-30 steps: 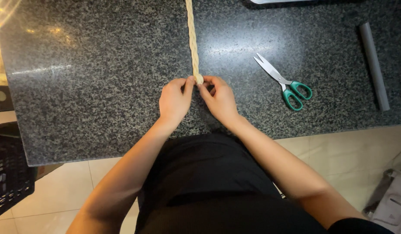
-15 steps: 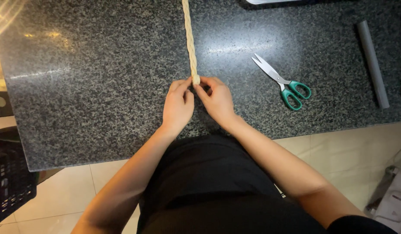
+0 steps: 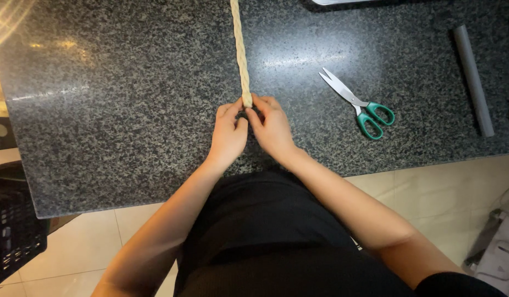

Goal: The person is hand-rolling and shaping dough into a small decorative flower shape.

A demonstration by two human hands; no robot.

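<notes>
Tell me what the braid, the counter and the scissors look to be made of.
Braid: probably cotton or jute cord, matte cream, plaited strands. Counter: likely polished granite, speckled grey-black, glossy reflections. Scissors: shiny metal blades, green handles, probably plastic.

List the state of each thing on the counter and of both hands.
Braided cord: plaited, stretched straight, near end pinched.
Left hand: closed on the cord's end.
Right hand: closed on the cord's end.
Scissors: slightly open, lying flat.
Grey tube: lying flat.
</notes>
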